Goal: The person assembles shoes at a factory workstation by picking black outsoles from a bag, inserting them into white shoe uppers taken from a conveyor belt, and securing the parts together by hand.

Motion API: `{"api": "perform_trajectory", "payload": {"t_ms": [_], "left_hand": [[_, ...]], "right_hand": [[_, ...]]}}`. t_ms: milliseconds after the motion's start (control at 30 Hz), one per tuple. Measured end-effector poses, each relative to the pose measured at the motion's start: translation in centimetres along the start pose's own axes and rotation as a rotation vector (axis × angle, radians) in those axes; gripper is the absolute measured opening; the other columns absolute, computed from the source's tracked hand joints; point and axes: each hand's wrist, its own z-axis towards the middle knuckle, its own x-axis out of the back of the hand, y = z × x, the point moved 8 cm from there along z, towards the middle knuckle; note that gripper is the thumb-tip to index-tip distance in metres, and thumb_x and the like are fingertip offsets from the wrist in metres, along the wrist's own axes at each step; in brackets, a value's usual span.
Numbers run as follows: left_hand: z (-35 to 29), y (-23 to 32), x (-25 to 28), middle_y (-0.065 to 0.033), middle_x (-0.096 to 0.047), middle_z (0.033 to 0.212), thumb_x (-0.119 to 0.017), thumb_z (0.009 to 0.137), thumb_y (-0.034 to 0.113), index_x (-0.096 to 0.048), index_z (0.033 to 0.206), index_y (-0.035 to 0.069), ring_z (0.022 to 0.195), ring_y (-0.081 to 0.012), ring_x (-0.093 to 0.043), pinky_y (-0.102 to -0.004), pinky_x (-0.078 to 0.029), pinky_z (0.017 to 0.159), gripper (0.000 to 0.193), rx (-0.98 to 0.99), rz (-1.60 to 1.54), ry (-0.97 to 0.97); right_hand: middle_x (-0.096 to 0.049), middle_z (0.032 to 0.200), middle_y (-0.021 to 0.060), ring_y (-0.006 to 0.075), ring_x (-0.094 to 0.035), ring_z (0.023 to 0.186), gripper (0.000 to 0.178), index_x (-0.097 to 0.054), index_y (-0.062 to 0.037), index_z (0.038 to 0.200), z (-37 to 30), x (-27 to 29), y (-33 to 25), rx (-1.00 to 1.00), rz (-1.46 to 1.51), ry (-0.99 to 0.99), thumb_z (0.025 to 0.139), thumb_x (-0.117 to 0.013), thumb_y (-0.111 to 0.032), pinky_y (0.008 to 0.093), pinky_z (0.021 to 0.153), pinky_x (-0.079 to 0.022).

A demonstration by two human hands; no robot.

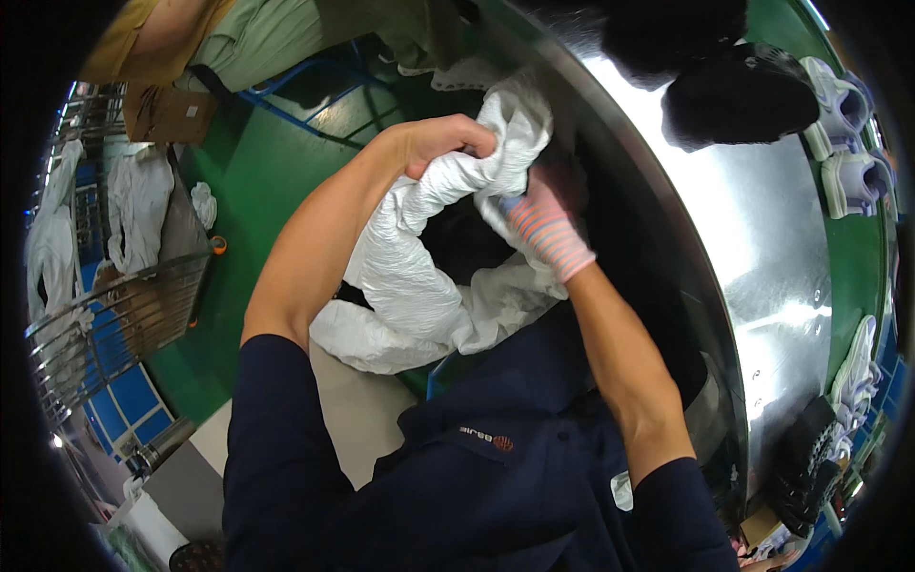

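A long white crinkled sheet (410,272), paper or thin cloth, is bunched into a loose ring in front of my body. My bare left hand (453,143) is closed around its upper part, fingers curled over the folds. On my right hand (551,224) is a pink, orange and grey striped glove. Its thumb side rests against the sheet's right strand, but motion blur and shadow hide the fingers. Through the middle of the ring only something dark shows. The sheet's lower left end (367,338) hangs below my left forearm.
A shiny metal bench (762,229) curves along my right, bearing dark black items (739,100). Beyond it are white-and-lilac sneakers (848,186) on a green surface and black boots (805,462). At left stand a wire cart (124,324) draped with white sheets and a cardboard box (167,114). Another person's green trousers (276,48) show ahead.
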Motion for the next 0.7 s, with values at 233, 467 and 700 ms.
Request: {"api": "perform_trajectory", "payload": {"t_ms": [233, 467, 700], "left_hand": [[-6.5, 5.5, 5.5, -0.0166, -0.074, 0.099, -0.075, 0.085, 0.023, -0.072, 0.104, -0.002, 0.084, -0.0269, -0.071, -0.0385, -0.057, 0.078, 0.032, -0.102, 1.207, 0.812], [-5.8, -4.2, -7.2, -0.0215, -0.055, 0.14, -0.089, 0.071, 0.022, -0.047, 0.148, 0.002, 0.129, -0.0385, -0.053, -0.0525, -0.046, 0.098, 0.09, -0.574, 1.365, 1.2], [1.8, -5.5, 3.2, -0.0193, -0.074, 0.086, -0.075, 0.079, 0.015, -0.077, 0.088, 0.002, 0.095, -0.0374, -0.071, -0.0483, -0.052, 0.093, 0.016, -0.242, 1.474, 0.768]], "right_hand": [[-0.073, 0.106, 0.022, 0.0364, -0.07, 0.103, 0.033, -0.072, -0.0022, 0.11, 5.5, -3.2, 6.4, 0.217, -0.762, -0.392, 0.094, -0.063, -0.03, 0.0425, 0.09, -0.056], [-0.071, 0.115, 0.0217, 0.0345, -0.07, 0.11, 0.027, -0.069, -0.0026, 0.111, 7.9, -1.8, 8.4, 0.169, -0.461, -0.345, 0.084, -0.07, -0.001, 0.0412, 0.092, -0.057], [-0.071, 0.116, 0.0233, 0.0374, -0.071, 0.106, 0.035, -0.063, 0.0005, 0.121, 7.3, 6.8, 5.8, -0.541, -0.34, -0.069, 0.097, -0.063, -0.025, 0.0443, 0.088, -0.056]]}}
